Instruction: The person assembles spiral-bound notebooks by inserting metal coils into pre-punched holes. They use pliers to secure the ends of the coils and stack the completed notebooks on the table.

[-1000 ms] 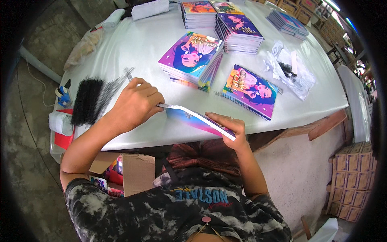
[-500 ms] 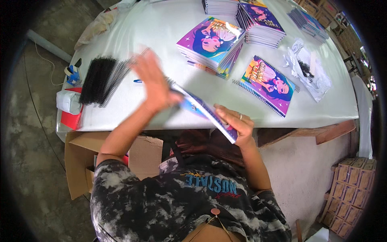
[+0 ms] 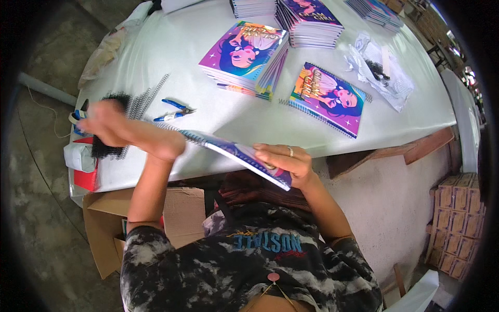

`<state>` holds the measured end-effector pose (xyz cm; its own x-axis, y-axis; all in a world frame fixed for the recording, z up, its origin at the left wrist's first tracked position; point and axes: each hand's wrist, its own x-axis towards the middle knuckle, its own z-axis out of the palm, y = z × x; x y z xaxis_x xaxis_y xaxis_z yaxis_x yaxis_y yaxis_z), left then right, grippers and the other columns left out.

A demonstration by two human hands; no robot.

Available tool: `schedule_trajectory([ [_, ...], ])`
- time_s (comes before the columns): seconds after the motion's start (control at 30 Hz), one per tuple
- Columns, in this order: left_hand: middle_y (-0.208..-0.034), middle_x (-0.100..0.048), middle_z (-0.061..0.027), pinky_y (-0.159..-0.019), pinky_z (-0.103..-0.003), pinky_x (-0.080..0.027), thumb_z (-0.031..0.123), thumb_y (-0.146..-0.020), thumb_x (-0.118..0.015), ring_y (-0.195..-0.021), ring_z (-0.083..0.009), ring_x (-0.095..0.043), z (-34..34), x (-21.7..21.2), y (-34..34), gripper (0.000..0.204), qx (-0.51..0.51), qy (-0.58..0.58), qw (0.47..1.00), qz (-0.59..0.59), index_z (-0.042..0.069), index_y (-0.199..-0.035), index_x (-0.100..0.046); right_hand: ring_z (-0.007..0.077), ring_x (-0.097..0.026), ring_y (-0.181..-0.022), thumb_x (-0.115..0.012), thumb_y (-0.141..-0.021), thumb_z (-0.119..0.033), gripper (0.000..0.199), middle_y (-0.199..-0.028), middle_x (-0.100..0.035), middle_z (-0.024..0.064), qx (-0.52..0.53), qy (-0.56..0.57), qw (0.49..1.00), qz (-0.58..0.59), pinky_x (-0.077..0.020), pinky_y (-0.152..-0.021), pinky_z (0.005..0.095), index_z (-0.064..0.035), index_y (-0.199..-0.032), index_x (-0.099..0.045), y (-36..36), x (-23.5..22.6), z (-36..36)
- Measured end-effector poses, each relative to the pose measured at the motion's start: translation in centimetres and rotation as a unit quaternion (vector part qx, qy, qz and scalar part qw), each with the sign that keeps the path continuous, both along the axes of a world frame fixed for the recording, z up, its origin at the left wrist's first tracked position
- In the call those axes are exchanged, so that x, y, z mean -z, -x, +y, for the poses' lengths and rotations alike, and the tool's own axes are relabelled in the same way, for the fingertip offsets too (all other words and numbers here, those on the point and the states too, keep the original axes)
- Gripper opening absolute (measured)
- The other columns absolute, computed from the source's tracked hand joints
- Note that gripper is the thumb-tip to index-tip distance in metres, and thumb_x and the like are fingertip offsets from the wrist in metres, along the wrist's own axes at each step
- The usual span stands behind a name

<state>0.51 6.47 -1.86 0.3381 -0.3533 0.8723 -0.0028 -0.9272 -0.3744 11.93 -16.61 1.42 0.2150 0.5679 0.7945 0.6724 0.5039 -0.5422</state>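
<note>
My right hand (image 3: 286,162), with a ring on one finger, grips the right end of a spiral notebook (image 3: 244,157) above the table's front edge. The notebook is tilted, its edge facing me, and a metal-looking coil (image 3: 191,136) sticks out past its left end. Smeared by motion, my left hand (image 3: 112,125) is over a pile of black spiral coils (image 3: 106,150); whether its fingers hold anything is hidden. Blue-handled cutters (image 3: 176,110) lie beyond my left wrist. Another spiral notebook (image 3: 327,99) with a colourful cover lies flat to the right.
Stacks of notebooks (image 3: 241,54) stand toward the back of the white-covered table (image 3: 171,52). Crumpled white wrapping (image 3: 387,78) with black bits lies at right. A tape dispenser (image 3: 78,117) and red box (image 3: 84,180) sit at the left edge, above an open cardboard box (image 3: 182,213).
My left hand has left the notebook and moved left to the black coils, uncovering the cutters. The notebook in my right hand lies at a flatter slant. The whole view has shifted slightly.
</note>
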Motion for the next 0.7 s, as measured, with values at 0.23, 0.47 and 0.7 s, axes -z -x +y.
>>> schedule_trajectory([
  [0.23, -0.142, -0.005, -0.0312, -0.1, -0.065, -0.003, 0.08, -0.062, -0.048, -0.131, -0.0481, -0.007, -2.2, -5.0, 1.9, 0.119, 0.093, 0.059, 0.989, 0.096, -0.007, -0.137, -0.015, 0.0276, -0.065, -0.088, -0.069, -0.072, -0.008, 0.034, -0.098, -0.064, 0.0189, 0.02, -0.003, 1.0, 0.023, -0.0524, -0.075, 0.0316, 0.0015, -0.103, -0.063, -0.5, 0.5, -0.5],
  [0.47, -0.137, -0.017, -0.0331, -0.101, -0.063, -0.01, 0.079, -0.063, -0.049, -0.123, -0.0553, -0.017, -4.9, -2.3, 3.7, 0.115, 0.104, 0.025, 0.964, 0.244, -0.009, -0.132, -0.024, 0.03, -0.066, -0.085, -0.066, -0.075, -0.007, 0.026, -0.094, -0.065, 0.0205, 0.019, -0.004, 0.999, 0.046, -0.0532, -0.073, 0.0335, 0.0028, -0.099, -0.064, 0.0, 0.3, 0.2],
  [0.7, -0.137, -0.017, -0.0347, -0.101, -0.063, -0.008, 0.079, -0.067, -0.043, -0.127, -0.0511, -0.015, -4.1, -3.7, 1.9, 0.114, 0.024, 0.128, 0.978, 0.163, -0.008, -0.135, -0.017, 0.0293, -0.066, -0.085, -0.064, -0.077, -0.008, 0.026, -0.094, -0.065, 0.0213, 0.013, 0.009, 1.0, 0.027, -0.0525, -0.074, 0.0335, 0.0038, -0.1, -0.063, 0.4, -0.7, 0.8],
])
